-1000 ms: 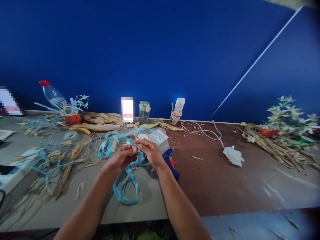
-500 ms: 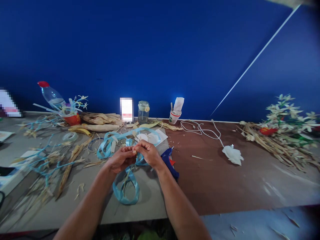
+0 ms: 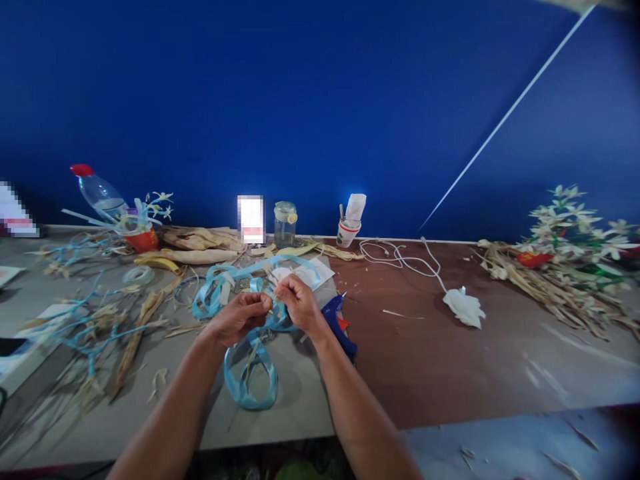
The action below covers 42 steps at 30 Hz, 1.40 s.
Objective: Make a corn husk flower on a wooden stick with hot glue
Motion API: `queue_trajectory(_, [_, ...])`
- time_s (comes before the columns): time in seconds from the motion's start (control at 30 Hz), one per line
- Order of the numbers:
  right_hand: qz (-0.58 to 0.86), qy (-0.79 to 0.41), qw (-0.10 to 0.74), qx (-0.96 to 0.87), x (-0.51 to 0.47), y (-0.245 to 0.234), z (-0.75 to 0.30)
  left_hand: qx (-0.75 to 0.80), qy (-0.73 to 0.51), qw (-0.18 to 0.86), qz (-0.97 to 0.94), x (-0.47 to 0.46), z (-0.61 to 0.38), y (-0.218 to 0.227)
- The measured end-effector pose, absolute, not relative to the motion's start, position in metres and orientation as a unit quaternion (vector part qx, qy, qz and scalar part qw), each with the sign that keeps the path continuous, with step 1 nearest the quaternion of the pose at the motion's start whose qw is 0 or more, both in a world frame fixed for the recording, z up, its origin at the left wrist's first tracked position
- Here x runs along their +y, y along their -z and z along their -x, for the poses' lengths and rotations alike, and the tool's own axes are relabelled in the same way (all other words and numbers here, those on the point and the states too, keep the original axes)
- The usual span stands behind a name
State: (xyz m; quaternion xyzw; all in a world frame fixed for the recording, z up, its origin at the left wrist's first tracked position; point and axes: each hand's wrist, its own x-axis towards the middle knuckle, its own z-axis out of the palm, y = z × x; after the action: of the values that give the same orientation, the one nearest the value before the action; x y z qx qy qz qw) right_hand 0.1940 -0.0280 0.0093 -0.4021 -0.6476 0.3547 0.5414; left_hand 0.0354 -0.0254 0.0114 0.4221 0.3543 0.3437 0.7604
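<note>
My left hand (image 3: 242, 316) and my right hand (image 3: 300, 304) are raised over the table, fingertips pinched together and a small gap between them. Whatever they pinch is too small to make out. Light-blue ribbon (image 3: 273, 385) lies in loops beneath and behind both hands, one loop reaching toward the front edge. Thin dry stems (image 3: 253, 357) cross that loop. Just right of my right hand rests a blue glue gun (image 3: 340, 327) with a red-orange trigger, partly hidden by my forearm. A white sheet (image 3: 324, 272) lies behind the hands.
Blue-wrapped branches (image 3: 93, 350) and dry husks (image 3: 134, 347) cover the left side. Along the wall stand a tilted bottle (image 3: 100, 193), a glass jar (image 3: 285, 230) and a paper cup (image 3: 347, 235). A white cable (image 3: 420, 272), crumpled white tissue (image 3: 464, 307) and a flower bunch (image 3: 575, 233) lie to the right.
My hands have drawn slightly apart; before, their fingertips met. The whole view has shifted a little, and the things on the table have stayed in place.
</note>
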Motion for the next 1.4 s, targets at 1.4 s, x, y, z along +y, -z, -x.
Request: queue_trajectory(1.4, [0.391,-0.512,0.533,-0.548,-0.030,-0.003,-0.186,0.360,-0.416,0.717,-0.429,-0.028,-0.041,-0.012])
